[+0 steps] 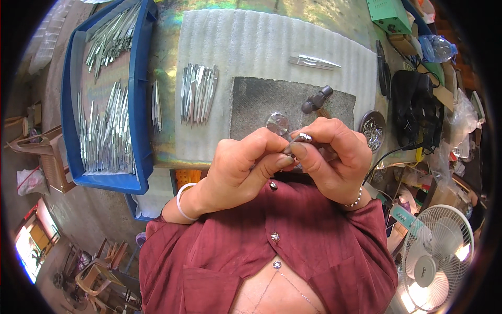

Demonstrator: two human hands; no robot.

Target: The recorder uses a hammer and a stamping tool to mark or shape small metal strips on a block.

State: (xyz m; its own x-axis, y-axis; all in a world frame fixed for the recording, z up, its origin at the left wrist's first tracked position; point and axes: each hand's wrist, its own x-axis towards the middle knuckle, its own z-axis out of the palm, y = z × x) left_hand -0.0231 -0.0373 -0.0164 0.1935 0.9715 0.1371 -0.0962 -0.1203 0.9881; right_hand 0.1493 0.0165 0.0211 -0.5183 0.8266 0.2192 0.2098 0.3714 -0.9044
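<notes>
In front of my chest, my left hand and my right hand meet, thumbs and forefingers pinched on a small shiny metal piece. Fingers cover most of it, so its kind does not show. Just beyond the fingertips, a round silvery metal block sits on a dark rectangular slab. A dark-headed hammer lies on the same slab, its handle running toward my right hand. Slim metal tools like tweezers lie in a row on the white foam sheet; a few more thin pieces rest at the far right.
At left stands a blue tray with two heaps of slim metal tools. A round dish of small metal parts is by my right hand. Farther right are a black bag-like object, a plastic bottle and a fan.
</notes>
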